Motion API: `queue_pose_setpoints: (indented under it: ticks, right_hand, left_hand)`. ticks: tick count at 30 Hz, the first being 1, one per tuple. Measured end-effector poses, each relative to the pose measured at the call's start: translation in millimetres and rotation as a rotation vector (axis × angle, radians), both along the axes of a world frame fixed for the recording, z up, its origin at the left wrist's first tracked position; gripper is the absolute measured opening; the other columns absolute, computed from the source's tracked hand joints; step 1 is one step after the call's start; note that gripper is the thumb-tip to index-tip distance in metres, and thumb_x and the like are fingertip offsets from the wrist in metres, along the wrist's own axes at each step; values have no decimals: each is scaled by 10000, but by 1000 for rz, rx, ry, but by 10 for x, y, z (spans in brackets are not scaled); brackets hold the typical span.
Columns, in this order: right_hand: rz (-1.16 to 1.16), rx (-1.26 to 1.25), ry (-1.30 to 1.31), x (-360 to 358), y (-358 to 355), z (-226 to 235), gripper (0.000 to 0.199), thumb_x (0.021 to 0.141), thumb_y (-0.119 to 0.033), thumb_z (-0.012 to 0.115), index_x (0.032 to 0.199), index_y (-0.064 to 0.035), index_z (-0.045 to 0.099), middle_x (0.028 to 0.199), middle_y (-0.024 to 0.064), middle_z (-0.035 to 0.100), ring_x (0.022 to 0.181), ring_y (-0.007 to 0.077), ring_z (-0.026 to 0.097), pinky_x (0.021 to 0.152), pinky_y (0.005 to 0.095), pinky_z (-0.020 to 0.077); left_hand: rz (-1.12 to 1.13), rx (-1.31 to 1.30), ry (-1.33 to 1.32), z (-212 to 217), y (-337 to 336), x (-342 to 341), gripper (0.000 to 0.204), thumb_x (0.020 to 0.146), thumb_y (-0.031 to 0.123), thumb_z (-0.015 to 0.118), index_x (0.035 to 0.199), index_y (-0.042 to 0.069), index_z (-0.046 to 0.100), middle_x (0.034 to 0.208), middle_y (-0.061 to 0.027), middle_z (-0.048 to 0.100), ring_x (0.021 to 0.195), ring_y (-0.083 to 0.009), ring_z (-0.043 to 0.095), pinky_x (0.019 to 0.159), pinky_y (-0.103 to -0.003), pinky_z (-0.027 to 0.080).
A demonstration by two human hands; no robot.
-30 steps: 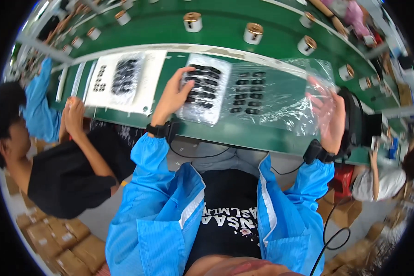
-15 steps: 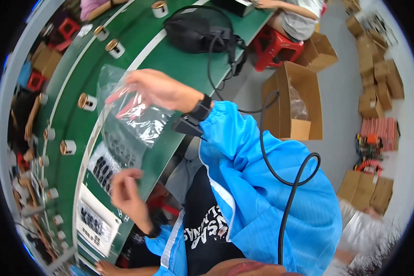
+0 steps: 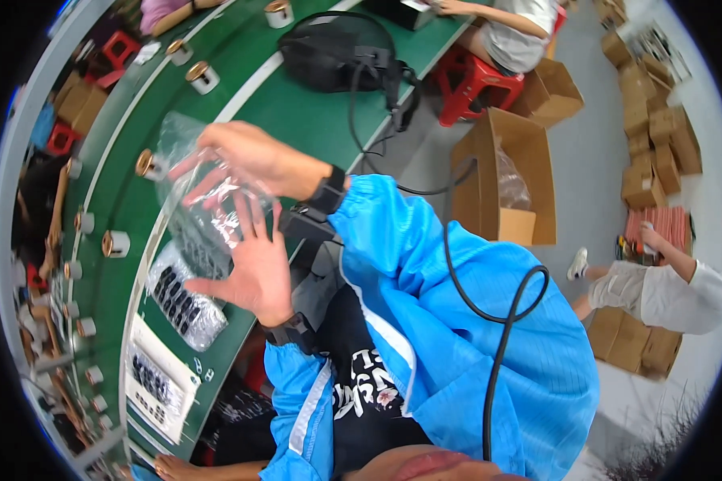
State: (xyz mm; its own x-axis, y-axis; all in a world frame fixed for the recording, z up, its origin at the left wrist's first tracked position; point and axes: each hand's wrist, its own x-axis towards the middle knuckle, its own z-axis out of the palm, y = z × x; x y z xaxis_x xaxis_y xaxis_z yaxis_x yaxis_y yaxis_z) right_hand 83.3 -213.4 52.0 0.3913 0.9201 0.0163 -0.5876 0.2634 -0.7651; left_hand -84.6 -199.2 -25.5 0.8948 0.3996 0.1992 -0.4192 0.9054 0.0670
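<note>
A clear plastic bag hangs from my right hand, whose fingers show through the film. Just below it, my left hand is held up, open with its fingers and thumb spread. Its fingertips come up against the bag or very near it; I cannot tell if they touch. Beneath both hands, a clear plastic pack with rows of black pieces lies on the green table. Nearer the lower left sits a white tray with a wrapped bundle of black parts in it.
White cans with gold-coloured lids, such as one can, stand along the green surface. A black backpack rests at the top, with a black cable running over my right sleeve. An open cardboard box and a red stool stand beside the table.
My left hand has risen toward the bag and spread its fingers. My right hand and the bag have shifted slightly left. A person in white has come further into view at the right.
</note>
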Motion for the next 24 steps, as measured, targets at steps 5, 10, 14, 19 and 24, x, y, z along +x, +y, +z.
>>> queue_pose_setpoints:
  ticks: [5, 10, 14, 19, 24]
  right_hand:
    - [11, 2, -26, 93, -65, -142, 267, 1082, -291, 474, 1119, -53, 591, 1411, 301, 633, 1119, 456, 725, 945, 520, 615]
    - [37, -115, -210, 64, -111, -33, 317, 1084, -379, 442, 1117, -106, 600, 1438, 277, 628, 1154, 405, 720, 924, 429, 601]
    - [5, -176, -321, 26, -89, 54, 357, 1082, -390, 420, 1195, -101, 597, 1449, 278, 621, 1173, 391, 715, 904, 403, 592]
    - [-16, -195, -344, -8, -44, 141, 407, 1066, -368, 433, 1298, -65, 575, 1461, 280, 610, 1186, 395, 709, 894, 406, 598]
    - [21, -173, -321, 21, -42, 178, 437, 1059, -343, 442, 1335, -26, 561, 1473, 279, 599, 1206, 409, 696, 877, 416, 610]
  left_hand:
    - [341, -218, 254, 71, 148, -94, 748, 1037, 404, 675, 1625, 71, 352, 1691, -140, 377, 1580, -290, 324, 1302, -526, 260]
    - [377, -304, 222, -81, 191, -265, 542, 1095, 192, 575, 1592, 66, 400, 1653, -123, 438, 1535, -263, 408, 1270, -460, 359]
    - [434, -245, 347, -275, 160, -339, 499, 1100, 169, 562, 1568, 61, 429, 1636, -118, 457, 1499, -252, 453, 1232, -434, 417]
    - [399, -193, 424, -305, 205, -480, 453, 1100, 152, 560, 1530, 43, 469, 1565, -149, 530, 1378, -251, 569, 1154, -408, 489]
    - [-4, 346, 775, -202, 312, -1053, 342, 1096, 172, 578, 1391, 4, 608, 1359, -182, 686, 1197, -241, 690, 963, -361, 578]
